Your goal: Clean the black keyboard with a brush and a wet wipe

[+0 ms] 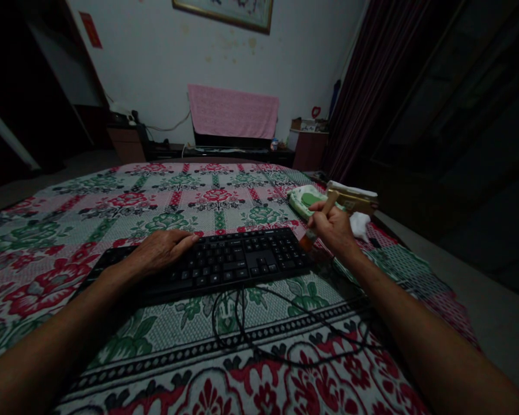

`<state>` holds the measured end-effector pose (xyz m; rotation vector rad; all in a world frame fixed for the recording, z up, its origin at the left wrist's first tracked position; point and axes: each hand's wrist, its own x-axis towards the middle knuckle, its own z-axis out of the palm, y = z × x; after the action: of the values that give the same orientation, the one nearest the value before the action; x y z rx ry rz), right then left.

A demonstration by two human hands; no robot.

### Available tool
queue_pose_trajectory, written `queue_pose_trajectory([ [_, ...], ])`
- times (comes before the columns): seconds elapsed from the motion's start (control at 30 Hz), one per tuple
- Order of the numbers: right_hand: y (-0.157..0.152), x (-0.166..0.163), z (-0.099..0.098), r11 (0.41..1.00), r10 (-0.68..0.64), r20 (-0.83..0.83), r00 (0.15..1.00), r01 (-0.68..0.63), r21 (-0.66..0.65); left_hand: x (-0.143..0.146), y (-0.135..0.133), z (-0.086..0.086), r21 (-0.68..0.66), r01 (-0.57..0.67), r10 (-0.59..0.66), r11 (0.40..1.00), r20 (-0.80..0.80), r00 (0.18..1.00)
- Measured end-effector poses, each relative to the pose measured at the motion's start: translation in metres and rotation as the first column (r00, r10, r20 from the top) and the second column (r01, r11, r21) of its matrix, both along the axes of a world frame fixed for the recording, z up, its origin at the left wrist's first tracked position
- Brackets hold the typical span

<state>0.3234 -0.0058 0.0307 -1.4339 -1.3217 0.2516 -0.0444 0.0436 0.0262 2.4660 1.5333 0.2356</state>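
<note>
A black keyboard (225, 259) lies on a flowered tablecloth. My left hand (162, 251) rests over its left part, thumb on top and the other fingers along the far edge, closed on it. My right hand (333, 225) is wrapped round the wooden handle of a flat brush (313, 233), which tilts down. The brush's orange-brown bristles are by the keyboard's right end, near the number keys; whether they touch it I cannot tell. A black cable (242, 323) lies in loops in front of the keyboard.
Behind my right hand are a green-and-white packet (303, 199), a gold box (354, 200) and crumpled white tissue (360, 225). The tablecloth (216, 178) covers the table. Beyond it, a pink cloth (233, 112) hangs over a dark screen on a low cabinet.
</note>
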Motion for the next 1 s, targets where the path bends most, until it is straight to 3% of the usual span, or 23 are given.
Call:
queue_pose_trajectory([
  [0.2, 0.0, -0.002, -0.002, 0.998, 0.066, -0.03, 0.997, -0.065, 0.021, -0.001, 0.002, -0.001, 0.005, -0.009, 0.009, 1.0, -0.018, 1.0],
  [0.4, -0.005, -0.006, 0.006, 0.999, -0.013, 0.002, 1.0, 0.013, 0.032, 0.0, 0.002, 0.0, 0.003, 0.003, -0.003, 1.0, -0.013, 1.0],
  [0.67, -0.017, -0.04, 0.006, 0.956, 0.288, -0.199, 0.937, -0.294, 0.0, 0.0, 0.001, 0.0, 0.014, 0.001, -0.001, 1.0, -0.016, 1.0],
  [0.83, -0.016, -0.048, -0.002, 0.916, 0.381, -0.221, 0.898, -0.4, -0.044, -0.002, 0.003, -0.002, 0.017, 0.0, 0.0, 1.0, -0.012, 1.0],
  [1.0, -0.015, -0.041, 0.0, 0.954, 0.277, -0.161, 0.947, -0.291, -0.069, -0.002, 0.004, -0.002, 0.02, 0.01, -0.009, 1.0, -0.028, 1.0],
])
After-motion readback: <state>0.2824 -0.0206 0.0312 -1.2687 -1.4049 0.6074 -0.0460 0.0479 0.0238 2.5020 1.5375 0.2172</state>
